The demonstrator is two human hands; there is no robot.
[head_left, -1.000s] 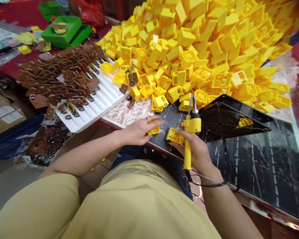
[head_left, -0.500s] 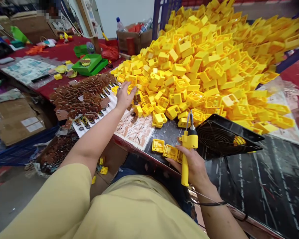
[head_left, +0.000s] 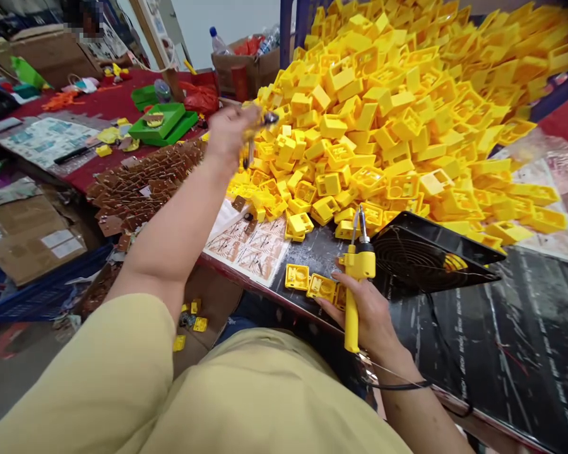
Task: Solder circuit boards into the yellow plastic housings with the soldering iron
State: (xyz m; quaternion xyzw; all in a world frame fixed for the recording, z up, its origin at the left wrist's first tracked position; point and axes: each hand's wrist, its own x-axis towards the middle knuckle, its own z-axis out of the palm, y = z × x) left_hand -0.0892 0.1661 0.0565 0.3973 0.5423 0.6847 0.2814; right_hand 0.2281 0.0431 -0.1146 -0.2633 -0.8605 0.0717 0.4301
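Observation:
My left hand [head_left: 227, 135] is raised over the left side of the yellow case heap [head_left: 341, 126], blurred by motion. Its fingers are closed on a small wired part [head_left: 271, 118] with dark ends; its exact kind is unclear. Brown circuit boards [head_left: 146, 183] with wires lie in a dense stack beneath my left forearm. In my right hand [head_left: 372, 312] is a yellow soldering gun [head_left: 353, 315], its metal tip pointing away from me. Beside my right fingers, open yellow cases [head_left: 297, 276] stand in a short row along the table's front edge.
A black fan [head_left: 421, 258] leans on the dark table right of the soldering gun, its cable trailing forward. Green trays [head_left: 163, 126] rest on the red table at the back left. Below on the left are a cardboard box [head_left: 33, 233] and a blue crate [head_left: 42, 302].
My left hand has risen up and to the left from the near edge of the heap, carrying the small wired part. My right hand and the soldering gun have stayed nearly still.

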